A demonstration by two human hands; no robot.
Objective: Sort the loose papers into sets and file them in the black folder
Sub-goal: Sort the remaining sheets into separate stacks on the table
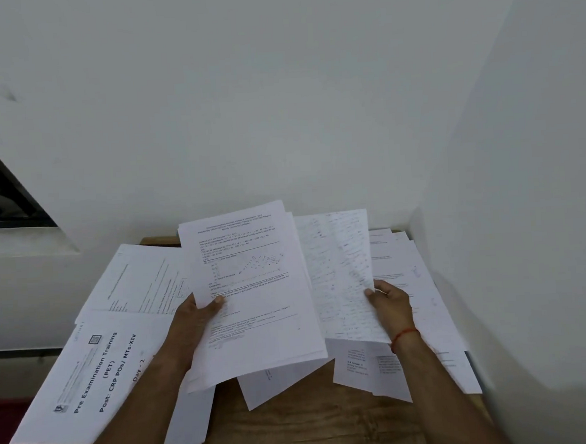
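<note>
My left hand (pixel 196 317) grips a stack of printed sheets (pixel 251 293) by its left edge, thumb on top, lifted above the wooden table (pixel 297 427). My right hand (pixel 389 301) pinches several handwritten pages (pixel 339 277) by their right edge, beside the printed stack. Loose papers cover the table underneath: a cover sheet reading "Pre Examination Training" (pixel 91 375) hangs over the left edge, and printed pages (pixel 419 282) lie at the right. No black folder is in view.
White walls close the table in behind and on the right (pixel 524 207). A dark window frame (pixel 5 191) sits at the left. More sheets (pixel 141 282) lie at the back left; bare wood shows only near the front edge.
</note>
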